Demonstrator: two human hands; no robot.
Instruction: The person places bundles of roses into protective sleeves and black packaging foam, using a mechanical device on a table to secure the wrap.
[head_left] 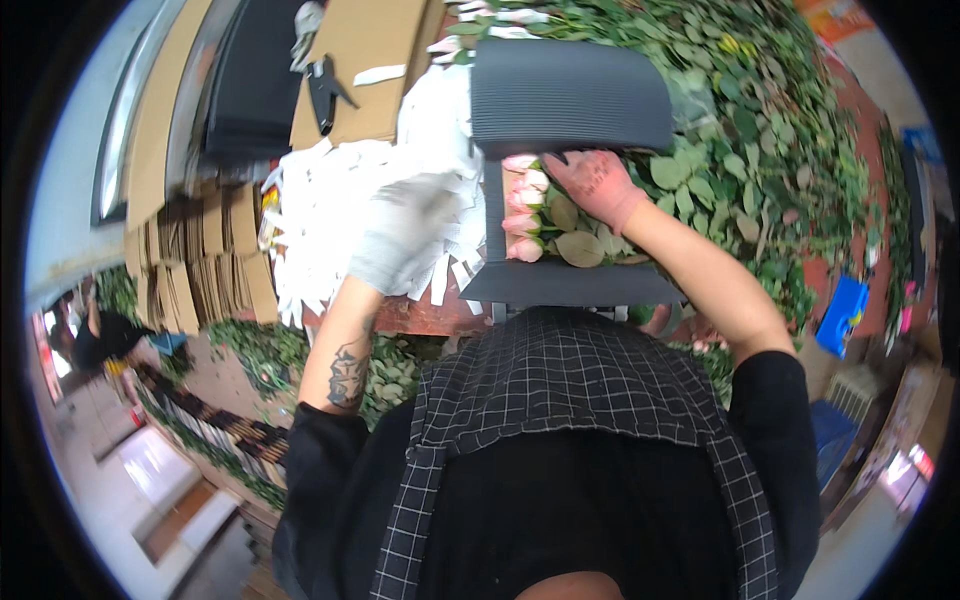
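Note:
Pink roses lie in a column on a dark frame with folding flaps in front of me, their blooms at the left and leaves at the right. My right hand, in a pink-red glove, lies over the top of the bunch with its fingers stretched out, just below the ridged black flap. At the left, my left hand in a whitish glove hovers over a heap of white paper strips. Motion smears its fingers, so I cannot see whether it holds a strip. The smooth lower flap sits nearest my apron.
Leafy rose stems cover the table's right and far side. A black stapler-like tool lies on cardboard at the far left. Folded cardboard pieces stand at the left edge. A blue tool is at the right.

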